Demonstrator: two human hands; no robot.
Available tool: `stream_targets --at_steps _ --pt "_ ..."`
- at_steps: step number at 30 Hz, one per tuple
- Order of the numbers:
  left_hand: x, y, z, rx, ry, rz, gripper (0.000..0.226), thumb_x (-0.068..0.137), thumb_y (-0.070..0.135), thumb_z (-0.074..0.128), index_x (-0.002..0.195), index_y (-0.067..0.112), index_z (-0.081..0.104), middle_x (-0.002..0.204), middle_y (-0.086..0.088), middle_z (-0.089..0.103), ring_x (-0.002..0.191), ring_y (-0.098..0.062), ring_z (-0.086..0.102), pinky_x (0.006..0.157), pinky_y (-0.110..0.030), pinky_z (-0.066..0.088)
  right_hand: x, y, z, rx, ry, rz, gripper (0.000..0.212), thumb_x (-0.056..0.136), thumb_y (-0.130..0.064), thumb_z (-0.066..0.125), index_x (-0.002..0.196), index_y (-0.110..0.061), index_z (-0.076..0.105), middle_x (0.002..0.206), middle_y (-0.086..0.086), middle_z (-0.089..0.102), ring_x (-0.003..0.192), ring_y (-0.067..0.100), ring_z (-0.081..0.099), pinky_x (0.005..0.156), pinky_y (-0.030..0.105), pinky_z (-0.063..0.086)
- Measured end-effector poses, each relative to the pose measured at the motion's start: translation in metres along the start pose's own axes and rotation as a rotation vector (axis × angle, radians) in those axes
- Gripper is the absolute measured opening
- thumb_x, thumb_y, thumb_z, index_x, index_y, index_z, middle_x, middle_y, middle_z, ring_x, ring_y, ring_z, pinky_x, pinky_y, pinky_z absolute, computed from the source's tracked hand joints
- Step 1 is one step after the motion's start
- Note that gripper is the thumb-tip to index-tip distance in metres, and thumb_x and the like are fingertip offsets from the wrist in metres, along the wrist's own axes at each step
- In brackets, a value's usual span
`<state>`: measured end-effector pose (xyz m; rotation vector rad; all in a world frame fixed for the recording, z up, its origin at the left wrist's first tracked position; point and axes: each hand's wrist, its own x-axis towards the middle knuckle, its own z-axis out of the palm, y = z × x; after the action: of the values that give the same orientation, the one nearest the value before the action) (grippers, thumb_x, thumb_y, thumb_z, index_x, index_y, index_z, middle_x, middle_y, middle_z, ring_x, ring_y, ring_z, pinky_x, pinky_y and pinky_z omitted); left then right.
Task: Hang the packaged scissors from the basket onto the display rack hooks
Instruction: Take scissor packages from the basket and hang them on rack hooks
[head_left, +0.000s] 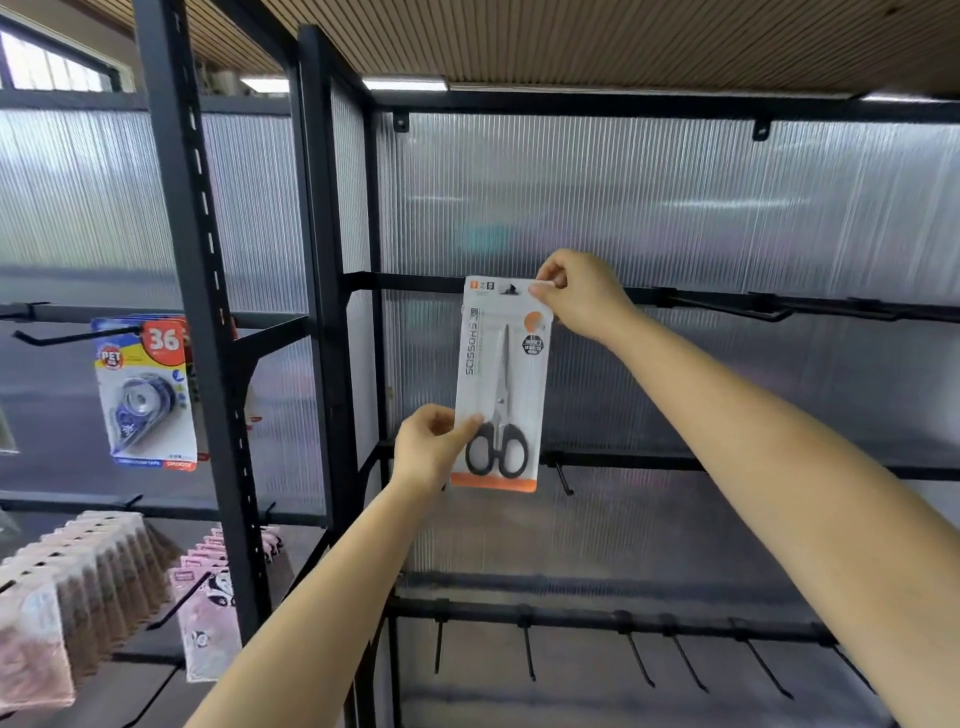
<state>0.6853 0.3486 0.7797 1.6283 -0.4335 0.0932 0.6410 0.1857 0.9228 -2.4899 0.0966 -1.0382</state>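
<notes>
Packaged scissors (501, 384) — both hands, rack (322, 218).

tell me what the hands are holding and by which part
Both hold one scissors package: the right hand pinches its top right corner beside the hang hole, and the left hand pinches its lower left edge near the handles.

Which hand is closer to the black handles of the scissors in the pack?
The left. The left hand pinches the scissors pack at its lower left edge, right beside the black handles. The right hand pinches the pack's top right corner, far above them.
</notes>
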Motion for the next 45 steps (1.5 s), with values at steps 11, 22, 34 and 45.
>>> stream_targets --at_steps 11,22,34,45 --pt "0.028 -0.011 0.016 0.103 0.058 -0.041 0.030 0.081 0.031 0.073 0.096 0.005 0.067 0.099 -0.007 0.069 0.089 -0.019 0.062 0.075 -0.026 0.045 0.015 0.023 0.015 -0.018 0.025 0.109 0.017 0.092 -0.018 0.059 0.100 -0.003 0.059 0.080 -0.001 0.051 0.082 0.021 0.055 0.080 0.041 0.051" --pt "0.061 -0.025 0.037 0.214 0.093 -0.056 0.035 0.084 0.033 0.070 0.102 0.003 0.066 0.101 -0.006 0.066 0.090 -0.017 0.057 0.074 -0.023 0.039 0.021 0.028 0.033 -0.153 0.087 -0.001 0.016 0.095 -0.021 0.055 0.101 -0.006 0.057 0.076 -0.008 0.048 0.064 0.004 0.046 0.070 0.032 0.042" --pt "0.053 -0.017 0.038 0.385 0.077 0.026 0.040 0.088 0.029 0.066 0.117 0.005 0.051 0.109 -0.006 0.054 0.092 -0.023 0.054 0.071 -0.031 0.041 0.007 0.021 0.035 -0.506 0.100 -0.097 0.023 0.097 -0.021 0.049 0.112 -0.004 0.052 0.111 0.009 0.055 0.101 0.025 0.050 0.072 0.034 0.037" --pt "0.010 0.024 0.070 0.948 0.098 0.702 0.026 0.078 0.020 0.047 0.086 0.000 0.061 0.097 -0.019 0.065 0.085 -0.037 0.063 0.066 -0.038 0.051 -0.065 0.038 0.004 -0.663 -0.029 -0.081 0.055 0.101 -0.031 0.034 0.147 -0.003 0.022 0.152 0.013 0.028 0.141 0.025 0.024 0.116 0.037 0.011"
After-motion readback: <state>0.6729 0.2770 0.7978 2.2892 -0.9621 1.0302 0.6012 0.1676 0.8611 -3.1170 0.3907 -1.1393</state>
